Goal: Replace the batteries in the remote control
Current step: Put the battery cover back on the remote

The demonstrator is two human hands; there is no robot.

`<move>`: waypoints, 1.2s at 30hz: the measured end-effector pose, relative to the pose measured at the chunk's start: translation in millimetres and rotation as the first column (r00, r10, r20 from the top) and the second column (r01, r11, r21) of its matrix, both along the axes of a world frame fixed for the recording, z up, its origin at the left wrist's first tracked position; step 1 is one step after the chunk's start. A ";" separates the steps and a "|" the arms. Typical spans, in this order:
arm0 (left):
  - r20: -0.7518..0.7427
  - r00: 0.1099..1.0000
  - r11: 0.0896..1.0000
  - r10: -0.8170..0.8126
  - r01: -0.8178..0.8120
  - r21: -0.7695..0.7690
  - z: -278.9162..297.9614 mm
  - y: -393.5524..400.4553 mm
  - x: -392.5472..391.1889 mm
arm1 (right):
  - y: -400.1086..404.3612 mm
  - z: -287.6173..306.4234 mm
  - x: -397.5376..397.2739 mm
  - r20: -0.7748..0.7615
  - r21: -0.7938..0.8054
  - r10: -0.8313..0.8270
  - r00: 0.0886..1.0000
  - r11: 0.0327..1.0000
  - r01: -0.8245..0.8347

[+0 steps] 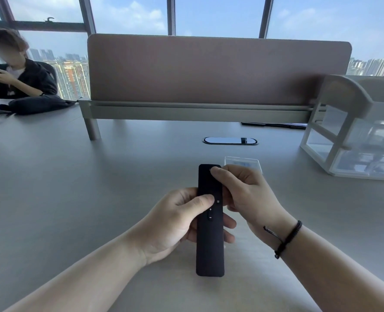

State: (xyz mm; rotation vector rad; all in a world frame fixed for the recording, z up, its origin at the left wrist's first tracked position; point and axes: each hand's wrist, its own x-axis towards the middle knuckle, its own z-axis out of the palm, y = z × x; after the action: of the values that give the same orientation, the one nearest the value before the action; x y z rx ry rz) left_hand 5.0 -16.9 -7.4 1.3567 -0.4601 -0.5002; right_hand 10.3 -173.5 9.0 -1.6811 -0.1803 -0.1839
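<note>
Above the grey desk (74, 188), a black remote (210, 244), buttons up, gripped mid-body by left hand (175, 226), thumb across the face; right hand (245, 194) pinching the top end, probably steadying before flipping to the battery cover. Behind: clear plastic case (242, 163), partition panel (218, 68), white drawer unit (355, 131), windows, a seated person (17, 77).

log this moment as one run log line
left hand: grips slim black remote control mid-body, buttons up | right hand: pinches its top end | clear plastic case: on grey table
</note>
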 end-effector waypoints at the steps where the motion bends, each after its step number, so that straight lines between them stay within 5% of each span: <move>1: 0.001 1.000 1.000 0.006 -0.006 -0.001 0.2 0.1 0.3 | 0.2 0.3 -0.1 0.003 0.008 0.005 1.000 1.000 -0.005; 36: -0.043 0.998 0.998 -0.040 0.038 -0.045 -2.7 2.1 7.3 | 1.7 2.9 -3.0 0.013 0.040 0.013 1.000 0.999 -0.014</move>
State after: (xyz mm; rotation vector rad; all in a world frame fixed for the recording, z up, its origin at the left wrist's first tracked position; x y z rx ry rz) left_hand 12.3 -14.9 -10.1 1.2937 -0.4602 -0.5475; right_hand 7.2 -171.8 11.9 -1.6390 -0.1958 -0.1867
